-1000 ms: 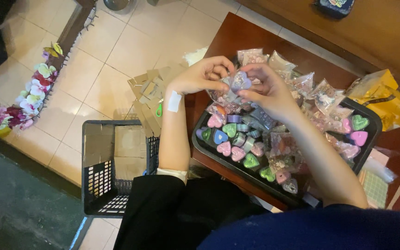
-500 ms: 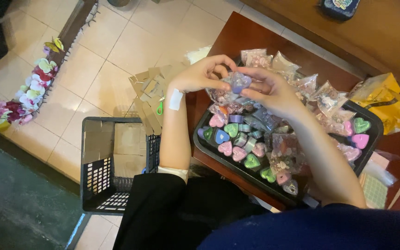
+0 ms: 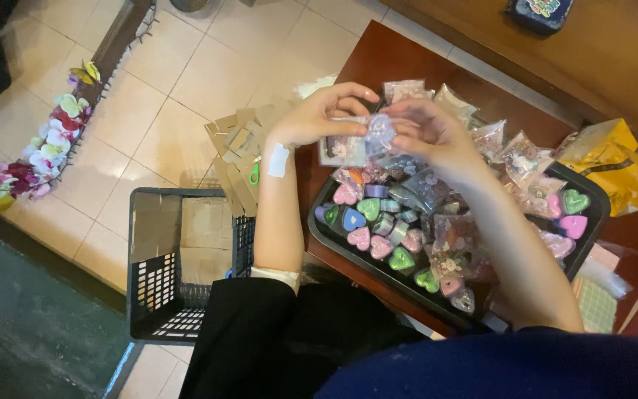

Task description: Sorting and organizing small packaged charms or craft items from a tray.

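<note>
Left hand [image 3: 319,118] pinching small clear bag [image 3: 345,148] above black tray [image 3: 319,233]; right hand [image 3: 430,133] closed on lilac heart [image 3: 380,131] at bag's mouth. Best to hold bag steady, sliding heart squarely in.

- Two bare hands, a left hand [image 3: 319,118] and a right hand [image 3: 433,133].
- One black tray [image 3: 334,240].
- About a dozen heart-shaped tins [image 3: 367,209]; some hidden.
- One black plastic crate [image 3: 164,295].
- One yellow bag [image 3: 614,166].
</note>
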